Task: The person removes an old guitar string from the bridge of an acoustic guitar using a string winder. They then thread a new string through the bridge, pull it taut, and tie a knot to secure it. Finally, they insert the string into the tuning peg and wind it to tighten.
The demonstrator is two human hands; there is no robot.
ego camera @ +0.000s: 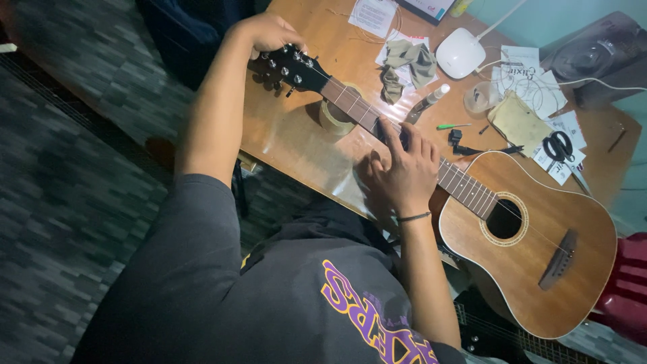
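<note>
A brown acoustic guitar (pixel 532 269) lies across a wooden table (pixel 283 135), its neck (pixel 350 104) running up to the left. My left hand (pixel 268 34) is closed around the black headstock (pixel 291 67) at its tuning pegs. My right hand (pixel 403 174), with a dark band on the wrist, lies over the neck near the body, fingers pressing on the strings. A small dark thing sits at its fingertips; I cannot tell what it is. A roll of clear tape (pixel 335 116) rests under the neck.
On the table behind the guitar lie a crumpled grey cloth (pixel 408 64), a white round device (pixel 461 52), a small bottle (pixel 431 100), a green pen (pixel 453 126), scissors (pixel 558 145), papers and coiled strings (pixel 532 87). A red chair (pixel 623 290) stands right.
</note>
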